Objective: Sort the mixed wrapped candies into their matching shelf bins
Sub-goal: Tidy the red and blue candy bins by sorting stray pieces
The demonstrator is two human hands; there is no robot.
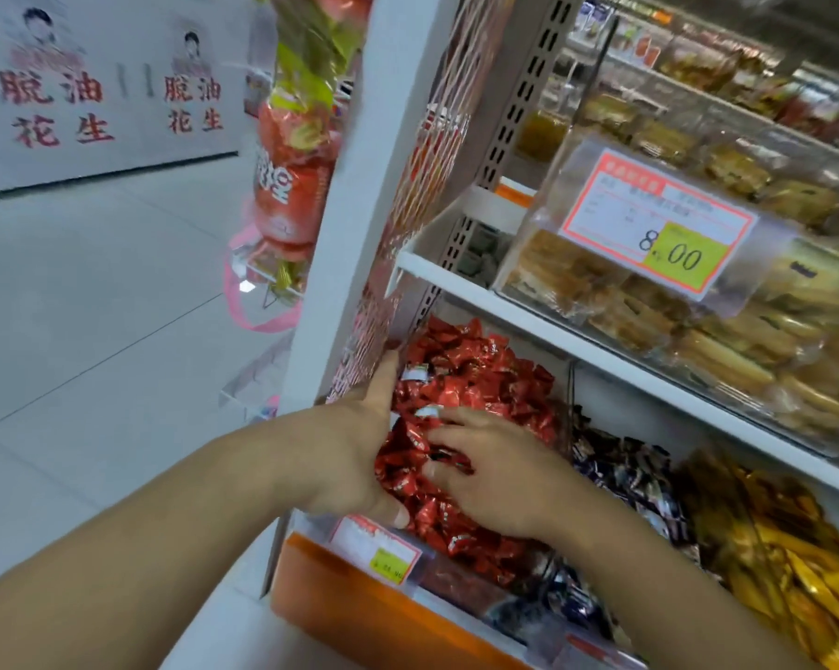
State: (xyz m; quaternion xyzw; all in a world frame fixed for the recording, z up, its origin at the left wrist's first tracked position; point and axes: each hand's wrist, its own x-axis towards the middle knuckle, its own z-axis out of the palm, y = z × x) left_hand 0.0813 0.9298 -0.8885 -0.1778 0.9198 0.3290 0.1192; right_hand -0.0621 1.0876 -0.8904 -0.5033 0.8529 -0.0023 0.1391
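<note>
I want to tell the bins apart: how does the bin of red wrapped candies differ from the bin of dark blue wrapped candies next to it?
The red wrapped candies fill the leftmost bin, and both hands, the left hand and the right hand, rest on them. The dark blue wrapped candies lie one bin to the right, untouched. Both are heaps of small shiny packets on the same lower shelf.

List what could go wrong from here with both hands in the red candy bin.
1. The red candies are heaped high, so the left hand and right hand spread over them could push some over the front edge by the price tag.
2. The dark-wrapped candies sit right beside the pile, so pieces may spill across and mix.
3. The picture is blurred, so an odd wrapper could be missed.
</note>
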